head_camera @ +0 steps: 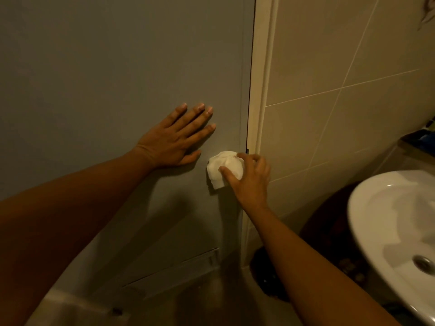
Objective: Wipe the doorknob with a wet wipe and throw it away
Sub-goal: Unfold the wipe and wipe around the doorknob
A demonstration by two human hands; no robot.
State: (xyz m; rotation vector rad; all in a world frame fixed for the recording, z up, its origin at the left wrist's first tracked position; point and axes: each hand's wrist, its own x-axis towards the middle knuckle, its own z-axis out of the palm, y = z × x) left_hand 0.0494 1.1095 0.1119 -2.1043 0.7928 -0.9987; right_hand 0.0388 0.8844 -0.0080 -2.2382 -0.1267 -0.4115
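Two hands are on the grey door (117, 67): the left hand (175, 140) lies flat, fingers spread, holding nothing, while the right hand (250, 177) is clamped around a white wet wipe (223, 167) bunched over the hidden doorknob, near the door's right edge beside the frame (259, 90).

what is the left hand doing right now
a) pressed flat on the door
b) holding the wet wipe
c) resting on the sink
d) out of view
a: the left hand lies open, fingers spread, flat against the door, while the right hand holds the wet wipe.
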